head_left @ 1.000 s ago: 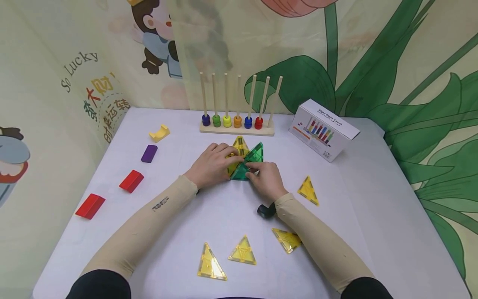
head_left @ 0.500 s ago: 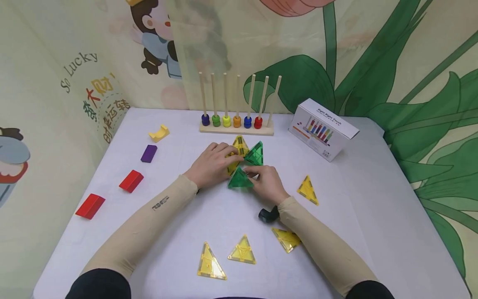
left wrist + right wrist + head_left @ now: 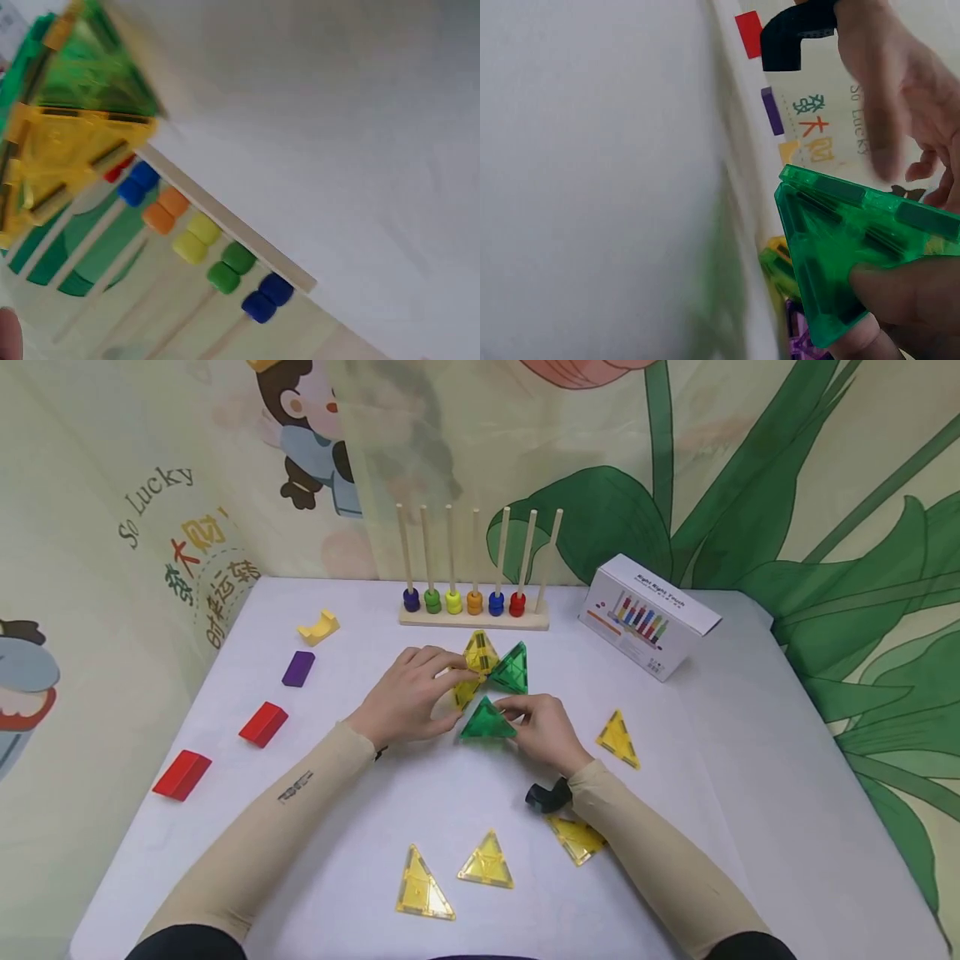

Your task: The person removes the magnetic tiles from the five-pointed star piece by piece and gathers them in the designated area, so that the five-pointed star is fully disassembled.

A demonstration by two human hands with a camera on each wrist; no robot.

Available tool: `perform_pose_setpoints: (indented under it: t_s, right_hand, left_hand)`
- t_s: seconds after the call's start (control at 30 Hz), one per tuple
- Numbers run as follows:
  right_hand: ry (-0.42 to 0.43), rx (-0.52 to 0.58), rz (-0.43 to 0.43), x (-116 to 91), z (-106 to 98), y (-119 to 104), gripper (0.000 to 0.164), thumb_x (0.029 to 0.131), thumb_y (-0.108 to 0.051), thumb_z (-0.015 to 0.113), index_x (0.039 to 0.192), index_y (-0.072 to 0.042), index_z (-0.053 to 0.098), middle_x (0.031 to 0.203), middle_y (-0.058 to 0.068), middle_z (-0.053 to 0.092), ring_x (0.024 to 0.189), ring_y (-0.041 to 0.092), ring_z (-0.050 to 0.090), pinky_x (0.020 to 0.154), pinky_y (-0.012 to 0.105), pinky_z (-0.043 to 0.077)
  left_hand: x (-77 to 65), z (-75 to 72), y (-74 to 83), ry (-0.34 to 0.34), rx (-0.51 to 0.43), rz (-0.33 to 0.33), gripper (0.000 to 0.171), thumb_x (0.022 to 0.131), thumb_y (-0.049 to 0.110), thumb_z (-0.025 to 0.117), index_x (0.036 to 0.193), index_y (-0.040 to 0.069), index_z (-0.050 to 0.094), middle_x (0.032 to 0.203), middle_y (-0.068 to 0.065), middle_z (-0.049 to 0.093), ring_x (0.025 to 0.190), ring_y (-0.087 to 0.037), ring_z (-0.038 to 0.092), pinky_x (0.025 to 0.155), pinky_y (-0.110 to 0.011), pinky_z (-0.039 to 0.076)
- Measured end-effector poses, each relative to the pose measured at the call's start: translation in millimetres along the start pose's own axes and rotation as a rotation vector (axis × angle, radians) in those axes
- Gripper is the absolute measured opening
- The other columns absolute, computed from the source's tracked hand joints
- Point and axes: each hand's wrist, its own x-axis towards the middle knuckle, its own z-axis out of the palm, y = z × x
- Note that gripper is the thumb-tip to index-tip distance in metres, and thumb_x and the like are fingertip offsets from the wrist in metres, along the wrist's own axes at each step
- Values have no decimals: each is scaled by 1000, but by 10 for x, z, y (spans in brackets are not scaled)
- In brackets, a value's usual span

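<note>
My right hand (image 3: 546, 731) pinches a green triangular magnetic tile piece (image 3: 487, 720) between thumb and fingers; close up in the right wrist view, the green piece (image 3: 840, 247) seems to have more than one face joined at an edge. My left hand (image 3: 412, 693) has its fingers extended beside the yellow magnetic tiles (image 3: 481, 652), thumb apart; whether a fingertip touches them I cannot tell. Right of those yellow tiles is another green triangular piece (image 3: 512, 668). In the left wrist view, yellow tiles (image 3: 67, 154) appear close to a green tile (image 3: 94, 71).
Loose yellow triangle tiles lie nearer the front (image 3: 487, 862) and right (image 3: 618, 740). Red blocks (image 3: 263, 725), a purple block (image 3: 298, 668) and a yellow arch (image 3: 318, 627) line the left. Behind stand a peg rack with beads (image 3: 474, 618) and a white box (image 3: 648, 617).
The green piece in my right hand has moved away from the cluster, toward the front. My left hand has shifted left and its fingers have spread from the yellow tiles.
</note>
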Motion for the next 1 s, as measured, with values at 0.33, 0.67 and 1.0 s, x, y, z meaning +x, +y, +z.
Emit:
perform_pose_setpoints:
  t_s: [0.33, 0.67, 1.0]
  right_hand:
    - [-50, 158, 20, -131, 24, -107, 24, 89, -10, 78, 113, -5, 79, 94, 11, 78, 56, 12, 47, 52, 21, 38]
    - [-98, 173, 69, -205, 16, -36, 24, 92, -15, 78, 115, -9, 78, 92, 5, 76, 60, 13, 52, 53, 22, 44]
    - [-152, 120, 107, -335, 27, -22, 23, 93, -16, 77, 115, -11, 79, 93, 2, 75, 62, 14, 50, 52, 22, 38]
  left_hand:
    - [-108, 76, 381, 80, -104, 26, 57, 76, 46, 91, 118, 12, 70, 105, 0, 76, 90, -16, 69, 83, -32, 59]
    - [-324, 12, 510, 83, -421, -278, 38, 84, 14, 85, 118, 10, 69, 90, 0, 78, 74, -8, 70, 67, -23, 55]
    - [-620, -115, 346, -203, -649, -613, 35, 90, 20, 81, 121, 16, 65, 78, 3, 71, 63, -9, 56, 56, -24, 43]
